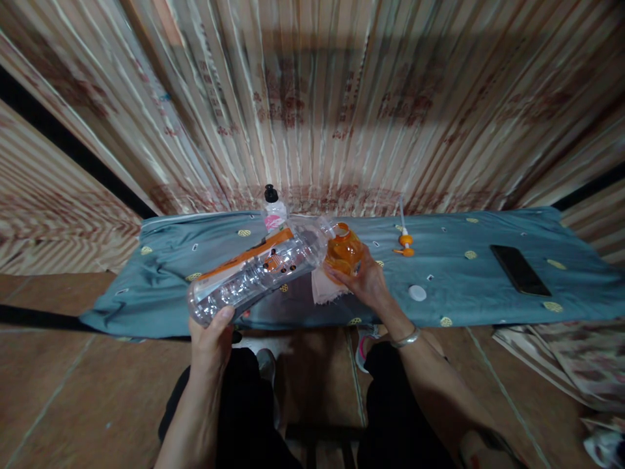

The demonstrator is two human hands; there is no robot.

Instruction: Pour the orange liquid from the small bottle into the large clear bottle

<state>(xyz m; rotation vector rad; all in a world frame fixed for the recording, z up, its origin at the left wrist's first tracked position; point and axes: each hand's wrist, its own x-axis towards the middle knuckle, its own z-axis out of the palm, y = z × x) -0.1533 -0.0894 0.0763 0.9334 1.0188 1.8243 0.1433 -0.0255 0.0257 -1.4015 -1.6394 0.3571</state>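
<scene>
Clear bottle (258,264) on the slant, base end at the near left, neck right beside the mouth of the orange bottle (346,253), both of them over the middle of the table (141,280)! Are the two rims touching? From where I stand I can't tell. Left hand (212,335) is wrapped round the base end, thumb on top, just about over the table's near edge. Right hand (365,280) has the orange bottle gripped from its right side, fingers curled round it, a bangle (407,337) on the wrist. Just beneath, a pale rag (326,291) stops short of the near edge; whether the bottle rests on it is hard to say.

Behind the clear bottle it's tight: a white bottle (274,213) with a black top stands by the far edge, and the curtain (312,117) hangs close behind it. Out to the right there's more space. An orange pump (405,242) lies past the right hand, its tube reaching the far edge; a white cap (417,293) sits closer to the front. Blue cloth stretches on from there to the phone (521,270), well apart from both hands.
</scene>
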